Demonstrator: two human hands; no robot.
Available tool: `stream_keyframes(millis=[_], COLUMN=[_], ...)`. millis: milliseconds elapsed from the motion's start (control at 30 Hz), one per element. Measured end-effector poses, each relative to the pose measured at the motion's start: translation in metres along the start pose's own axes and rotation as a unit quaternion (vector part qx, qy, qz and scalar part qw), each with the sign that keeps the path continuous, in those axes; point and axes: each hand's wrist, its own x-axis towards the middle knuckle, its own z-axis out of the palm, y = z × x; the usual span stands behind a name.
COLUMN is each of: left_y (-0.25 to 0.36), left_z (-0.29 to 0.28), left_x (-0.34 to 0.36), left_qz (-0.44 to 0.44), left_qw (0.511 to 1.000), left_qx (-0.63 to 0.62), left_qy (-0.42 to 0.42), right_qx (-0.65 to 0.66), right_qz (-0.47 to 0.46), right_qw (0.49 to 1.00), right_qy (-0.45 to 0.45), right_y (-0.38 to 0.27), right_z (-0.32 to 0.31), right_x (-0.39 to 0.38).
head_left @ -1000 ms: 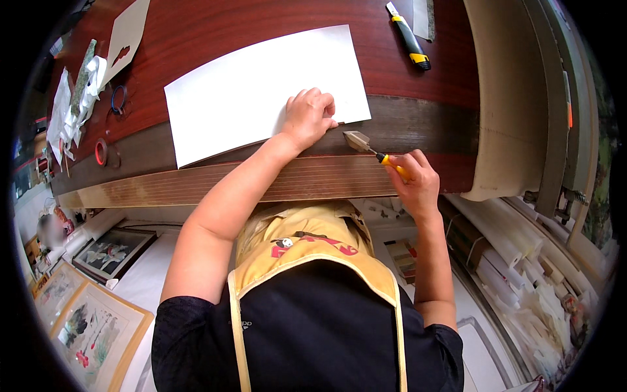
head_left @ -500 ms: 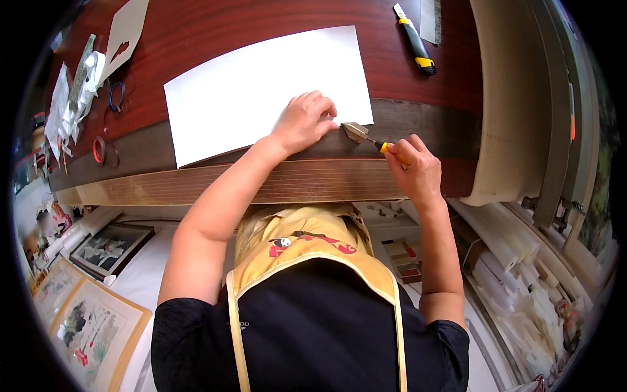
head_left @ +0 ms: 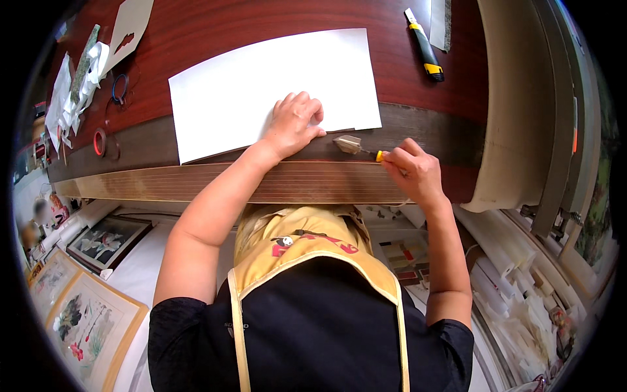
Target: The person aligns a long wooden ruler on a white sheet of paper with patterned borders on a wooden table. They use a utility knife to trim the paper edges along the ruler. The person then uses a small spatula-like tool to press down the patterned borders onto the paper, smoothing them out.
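Note:
A large white sheet (head_left: 228, 98) lies across the red-brown table, its near edge over a dark strip. My left hand (head_left: 294, 127) rests on that sheet near its front edge, fingers curled, thumb down by the edge. What lies under the curled fingers is hidden. My right hand (head_left: 413, 168) is closed round the handle of what looks like a small tacking iron (head_left: 348, 144). It has a pointed metal head, a thin shank and a yellow collar. The head is just in front of the sheet's near edge, apart from the left thumb.
A black and yellow utility knife (head_left: 424, 49) lies at the far right beside a grey strip (head_left: 441, 26). Tape rolls (head_left: 99, 142), crumpled white wrapping (head_left: 91, 68) and a card with a cut-out (head_left: 130, 29) are at left. Framed paintings (head_left: 91, 326) stand below left.
My right hand has drawn the iron slightly back from the sheet's edge. My left hand has shifted a little left along the sheet, away from the iron's head.

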Motion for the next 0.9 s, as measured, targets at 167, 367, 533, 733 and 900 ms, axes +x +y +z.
stream_keyframes(millis=[167, 367, 533, 733, 900], left_y=[-0.002, -0.013, -0.03, -0.033, -0.041], left_z=[0.001, -0.004, -0.011, -0.013, -0.019], left_x=[0.0, -0.003, -0.001, -0.001, 0.0], left_qz=[0.015, 0.026, 0.07, 0.11, 0.072], left_qw=[1.0, 0.999, 0.993, 0.986, 0.98], left_qx=[-0.004, -0.035, -0.093, -0.128, -0.176], left_qy=[0.001, -0.018, -0.035, -0.013, -0.057], right_qx=[-0.042, -0.054, 0.006, -0.034, -0.045], right_qz=[0.004, 0.052, 0.032, -0.017, 0.029], right_qw=[0.999, 0.997, 0.999, 0.997, 0.997], right_qy=[-0.02, -0.036, -0.035, -0.064, -0.052], right_y=[-0.009, 0.0, 0.003, -0.024, -0.024], right_z=[0.0, -0.009, -0.008, 0.01, 0.01], right_x=[0.018, 0.023, 0.021, 0.042, 0.047])
